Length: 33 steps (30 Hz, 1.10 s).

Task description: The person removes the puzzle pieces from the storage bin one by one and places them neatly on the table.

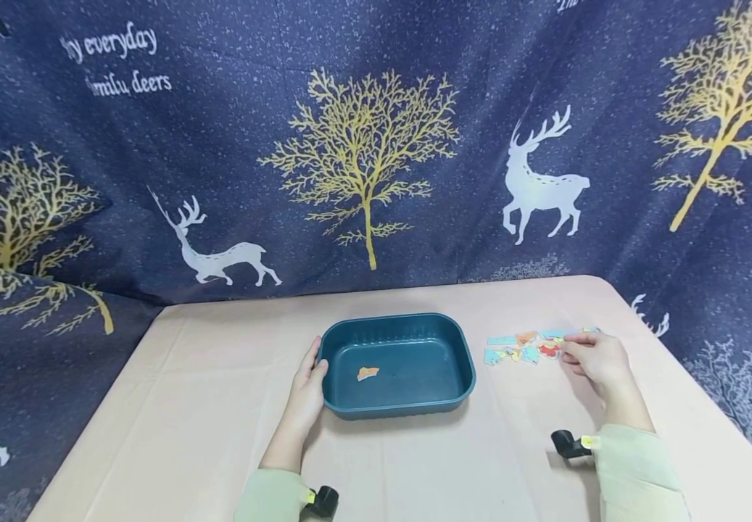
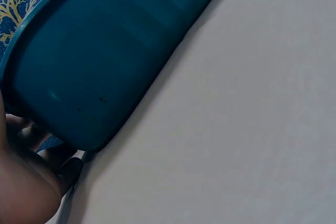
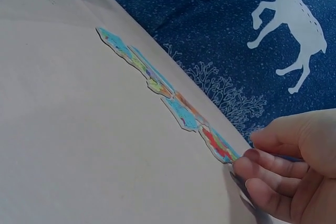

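Note:
A deep teal rectangular tray (image 1: 398, 408) stands on the table. My left hand (image 1: 308, 384) grips its left end, the thumb by the rim; in the left wrist view the fingers curl at the outer wall. One small orange puzzle piece (image 1: 368, 373) lies inside. To the right of the tray, colourful puzzle pieces (image 1: 509, 354) lie in two joined rows, mostly light blue with orange, yellow and red. My right hand (image 1: 600, 362) is at their right part, fingertips by the red piece (image 3: 214, 141). No piece shows between its fingers, and the hand hides part of the rows.
A pale pink cloth covers the table (image 1: 206, 391). Behind hangs a dark blue curtain (image 1: 415, 239) with deer and golden trees. Black wrist cameras (image 1: 569, 444) stick out from both sleeves. The table's back edge runs close behind the puzzle rows.

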Tool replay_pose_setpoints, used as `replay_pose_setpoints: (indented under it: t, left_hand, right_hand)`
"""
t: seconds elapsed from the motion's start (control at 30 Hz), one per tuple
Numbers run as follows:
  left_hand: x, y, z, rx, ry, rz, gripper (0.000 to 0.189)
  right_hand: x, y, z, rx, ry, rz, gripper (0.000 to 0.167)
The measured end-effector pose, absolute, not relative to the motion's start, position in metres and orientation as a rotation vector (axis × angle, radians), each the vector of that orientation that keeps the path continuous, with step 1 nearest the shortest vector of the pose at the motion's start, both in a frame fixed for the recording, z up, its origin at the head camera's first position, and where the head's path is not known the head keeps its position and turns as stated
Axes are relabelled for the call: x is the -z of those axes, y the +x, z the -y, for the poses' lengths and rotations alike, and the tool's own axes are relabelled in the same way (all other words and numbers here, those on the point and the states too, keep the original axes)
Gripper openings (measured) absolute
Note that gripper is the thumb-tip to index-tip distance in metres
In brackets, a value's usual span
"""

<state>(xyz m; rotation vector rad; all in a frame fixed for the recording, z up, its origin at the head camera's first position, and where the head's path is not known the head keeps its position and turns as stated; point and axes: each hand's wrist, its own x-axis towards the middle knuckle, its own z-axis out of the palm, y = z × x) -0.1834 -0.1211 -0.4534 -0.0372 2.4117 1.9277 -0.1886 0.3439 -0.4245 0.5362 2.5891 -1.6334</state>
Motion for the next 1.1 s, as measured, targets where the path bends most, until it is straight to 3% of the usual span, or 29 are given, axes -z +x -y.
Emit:
replay_pose_setpoints:
  t: [0.4, 0.63, 0.83, 1.1]
  left_hand:
    - [0.454, -0.183, 0.121, -1.958, -0.030, -2.373, 0.051]
    - [0.424, -0.169, 0.116, -1.958, -0.048, -2.346, 0.051]
    - [0.453, -0.182, 0.122, -1.969, -0.052, -2.362, 0.051]
    - [0.453, -0.182, 0.123, -1.980, -0.051, -2.359, 0.051]
  right_hand:
    - [0.412, -0.192, -0.335, 1.699, 0.408, -2.617, 0.053]
    - [0.422, -0.200, -0.332, 1.805, 0.268, -2.595, 0.055]
    - [0.400, -0.196, -0.311, 1.598, 0.146, -2.763, 0.052]
    - [0.382, -0.201, -0.287, 1.463, 0.060, -2.795, 0.053]
